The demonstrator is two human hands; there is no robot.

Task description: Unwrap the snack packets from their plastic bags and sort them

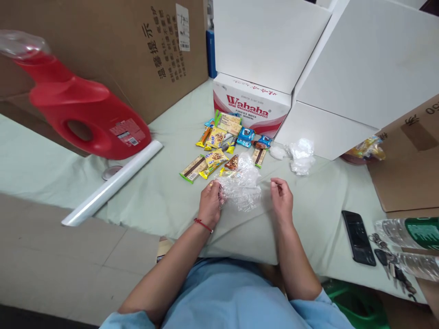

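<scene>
My left hand (210, 203), with a red cord on its wrist, is closed on the edge of a crumpled clear plastic bag (245, 183). The bag spreads over the cloth between both hands. Just right of it, my right hand (283, 196) has its fingers curled in; whether anything thin is between them I cannot make out. Behind the bag lies a loose pile of wrapped snacks: a yellow cookie packet (216, 157), a long bar with a green end (194, 169), blue packets (245, 136) and a brown-striped bar (259, 156). The bag partly covers the nearest snacks.
A Wahaha water carton (252, 103) and white boxes (270, 36) stand behind. More crumpled plastic (302, 155) lies right of the pile. At left are a red jug (92, 114) and a white roll (113, 185); at right a phone (358, 237), keys (394, 269) and bottles (408, 230).
</scene>
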